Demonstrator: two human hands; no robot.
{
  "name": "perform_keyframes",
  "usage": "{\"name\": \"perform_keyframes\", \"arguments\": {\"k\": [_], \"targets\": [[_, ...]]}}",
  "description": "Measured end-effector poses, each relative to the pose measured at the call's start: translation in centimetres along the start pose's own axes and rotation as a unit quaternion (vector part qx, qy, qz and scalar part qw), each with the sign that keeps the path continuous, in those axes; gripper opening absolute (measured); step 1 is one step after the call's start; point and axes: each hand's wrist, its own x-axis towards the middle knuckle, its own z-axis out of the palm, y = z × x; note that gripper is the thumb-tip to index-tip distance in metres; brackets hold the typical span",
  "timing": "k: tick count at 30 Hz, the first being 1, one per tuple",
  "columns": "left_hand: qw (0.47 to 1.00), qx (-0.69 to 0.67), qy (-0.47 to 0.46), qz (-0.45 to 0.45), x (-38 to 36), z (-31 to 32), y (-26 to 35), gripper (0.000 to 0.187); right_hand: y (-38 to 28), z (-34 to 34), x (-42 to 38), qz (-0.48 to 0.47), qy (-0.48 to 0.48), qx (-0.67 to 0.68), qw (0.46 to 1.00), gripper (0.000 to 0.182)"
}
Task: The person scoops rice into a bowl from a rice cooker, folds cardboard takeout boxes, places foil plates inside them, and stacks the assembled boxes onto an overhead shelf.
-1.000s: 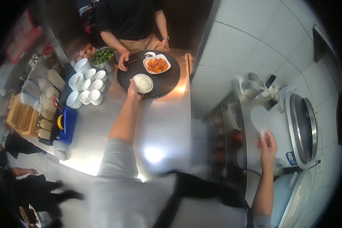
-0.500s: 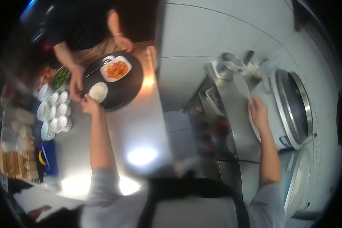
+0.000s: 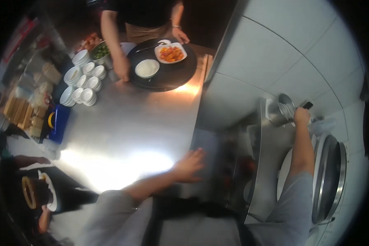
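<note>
At the frame's centre, the person's left hand [image 3: 188,166] hung empty, fingers spread. At right, the right hand [image 3: 302,116] reached beside a silver cylindrical metal container [image 3: 277,118]; its grip could not be told. A steady wrist probably suited that crowded spot. A white round bowl of rice [image 3: 147,69] sat on a black round tray [image 3: 173,76], upper centre.
</note>
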Motion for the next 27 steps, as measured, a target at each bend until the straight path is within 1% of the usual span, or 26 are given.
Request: {"name": "perform_keyframes", "arguments": {"k": [1,4,6,7,8,10,11,12,14,15,17,18,19,20,21,22,23,24,25,27], "targets": [[1.000,0.011,0.000,-0.004,0.2,-0.1,0.3,0.070,-0.7,-0.7,-0.6,-0.005,0.007,-0.025,1.000,0.031],[1.000,0.030,0.000,-0.003,0.0,-0.2,0.7,0.068,-2.6,-2.8,-1.5,-0.055,0.201,0.038,0.977,0.034],[0.999,0.038,0.016,0.003,0.2,0.5,0.4,0.065,-3.1,-9.6,-4.9,-0.098,0.252,0.047,0.962,0.038],[0.999,0.020,0.036,0.001,0.0,0.7,0.5,0.060,-2.5,-11.7,-5.8,-0.106,0.303,0.049,0.946,0.038],[0.999,0.030,0.036,0.001,-0.1,1.0,0.3,0.059,-1.7,-13.7,-6.8,-0.114,0.353,0.050,0.927,0.038],[0.998,0.052,0.038,0.005,-0.2,1.5,0.4,0.057,1.5,-18.4,-9.6,-0.122,0.411,0.049,0.902,0.039],[0.997,0.055,0.058,0.012,-0.4,1.5,0.7,0.052,3.8,-20.3,-10.9,-0.122,0.433,0.056,0.891,0.038],[0.995,0.086,0.054,0.013,-0.7,2.0,0.8,0.050,6.4,-22.0,-12.3,-0.118,0.452,0.059,0.882,0.038],[0.986,0.155,0.046,0.045,-0.5,2.7,0.6,0.048,13.0,-22.8,-13.8,-0.100,0.472,0.052,0.874,0.037],[0.987,0.142,0.045,0.054,-0.3,3.3,0.6,0.047,17.3,-22.6,-13.6,-0.091,0.473,0.043,0.875,0.036],[0.992,0.101,0.035,0.061,-0.9,4.4,1.7,0.044,25.2,-20.7,-14.8,-0.022,0.453,0.031,0.891,0.037],[0.995,0.075,0.027,0.054,-1.5,4.1,3.0,0.043,29.9,-19.1,-14.9,-0.012,0.391,0.032,0.920,0.040],[0.995,0.089,-0.008,0.038,-1.7,3.2,4.3,0.046,34.4,-17.4,-15.1,-0.002,0.333,0.040,0.942,0.044],[0.993,0.109,-0.036,0.013,-1.5,2.4,5.0,0.049,37.7,-15.4,-15.8,0.060,0.260,0.079,0.960,0.049],[0.993,0.117,-0.031,0.002,-1.3,2.7,5.1,0.051,40.1,-12.9,-16.6,0.117,0.190,0.125,0.967,0.054],[0.992,0.124,-0.026,-0.013,-1.2,3.1,4.7,0.053,42.0,-8.8,-16.7,0.134,0.131,0.199,0.962,0.062],[0.993,0.116,-0.027,-0.022,-1.2,3.1,4.9,0.053,43.9,-6.6,-16.9,0.146,0.074,0.271,0.949,0.071],[0.993,0.108,-0.028,-0.033,-1.1,3.0,5.0,0.052,41.7,-7.9,-20.2,0.194,-0.016,0.348,0.917,0.076],[0.994,0.093,-0.030,-0.043,-1.2,3.0,5.0,0.051,38.2,-9.6,-23.6,0.237,-0.110,0.421,0.869,0.081],[0.996,0.078,-0.016,-0.042,-1.2,3.3,4.6,0.050,39.3,-7.8,-23.8,0.223,-0.058,0.481,0.846,0.083]]}}
